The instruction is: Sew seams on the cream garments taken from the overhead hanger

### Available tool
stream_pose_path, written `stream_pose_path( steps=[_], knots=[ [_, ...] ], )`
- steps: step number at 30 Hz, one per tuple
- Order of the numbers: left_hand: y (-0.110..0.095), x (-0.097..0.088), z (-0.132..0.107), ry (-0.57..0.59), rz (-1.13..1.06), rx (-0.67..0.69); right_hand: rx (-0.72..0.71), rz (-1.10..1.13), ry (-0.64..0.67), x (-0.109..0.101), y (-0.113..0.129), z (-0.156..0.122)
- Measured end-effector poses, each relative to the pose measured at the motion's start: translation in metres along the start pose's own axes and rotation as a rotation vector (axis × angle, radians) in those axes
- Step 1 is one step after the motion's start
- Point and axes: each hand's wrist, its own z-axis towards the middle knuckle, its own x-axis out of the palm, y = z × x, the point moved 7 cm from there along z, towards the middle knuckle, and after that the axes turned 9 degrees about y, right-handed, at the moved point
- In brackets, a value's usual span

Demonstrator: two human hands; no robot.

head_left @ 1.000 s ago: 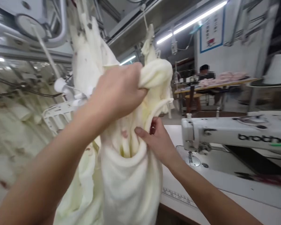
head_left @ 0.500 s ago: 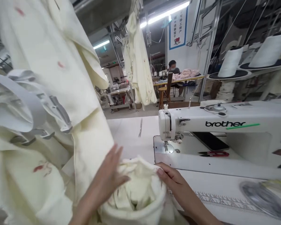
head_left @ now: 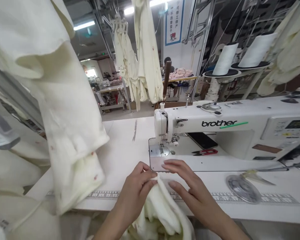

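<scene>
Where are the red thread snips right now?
Head view, right of centre: the red thread snips lie on the sewing machine bed, beside the black phone.

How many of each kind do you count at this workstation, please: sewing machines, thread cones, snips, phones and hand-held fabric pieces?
white Brother sewing machine: 1
tall white thread cones: 2
red-handled thread snips: 1
flat black phone: 1
cream fabric piece, pinched by left hand, under right hand: 1
Total: 6
</scene>
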Motion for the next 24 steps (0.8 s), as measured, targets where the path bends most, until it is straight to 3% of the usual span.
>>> stream_pose_path(
  steps=[2,5,7,11,15,19,21,24],
  knots=[
    [-0.001,0.0,0.001,-0.041,-0.018,-0.032,-0.042,-0.054,0.015,0.0,0.01,0.01],
    [0.003,-0.004,0.0,-0.132,-0.051,-0.084,0.018,-0.025,0.059,0.0,0.013,0.02],
    [0.002,-0.002,0.0,-0.086,-0.047,-0.037,0.074,0.012,0.093,-0.001,0.011,0.023],
    [-0.005,0.006,-0.004,0.048,0.017,0.124,0.186,0.332,0.313,0.009,-0.007,0.029],
    [-0.006,0.006,-0.009,-0.014,0.031,0.195,0.369,0.681,0.512,0.037,-0.033,0.034],
    [0.004,0.007,-0.009,-0.105,-0.066,0.167,0.523,0.906,0.407,0.054,-0.05,0.031],
    [0.011,0.006,-0.008,-0.172,-0.08,0.13,0.456,0.882,0.305,0.051,-0.048,0.029],
    [0.019,0.005,-0.006,-0.278,-0.038,0.115,0.254,0.648,0.079,0.035,-0.036,0.021]
  ],
)
